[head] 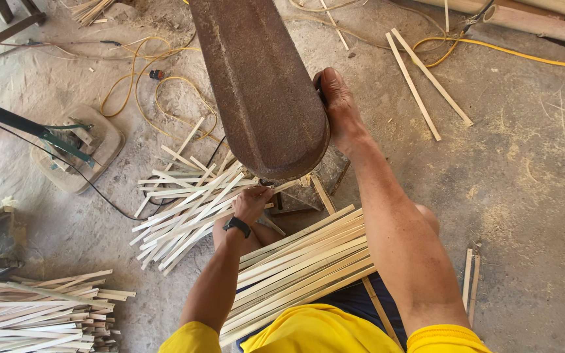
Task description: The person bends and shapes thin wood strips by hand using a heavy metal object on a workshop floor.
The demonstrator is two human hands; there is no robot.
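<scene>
Left hand (252,202): fingertips tucked under the lip of the rusty brown metal machine hood (259,85), so what they pinch can't be seen. Right hand (338,104): palm and fingers behind the hood's far edge, grip unreadable. Bundle of pale split bamboo strips (302,268) below the left hand: near ends hidden by the yellow shirt (308,333). Hood top cut by frame edge.

Dusty concrete floor (524,196): a loose heap of pale slats (184,209) mid-floor, a second pile (40,310) bottom-left, yellow cable (138,91) coiled up top.
</scene>
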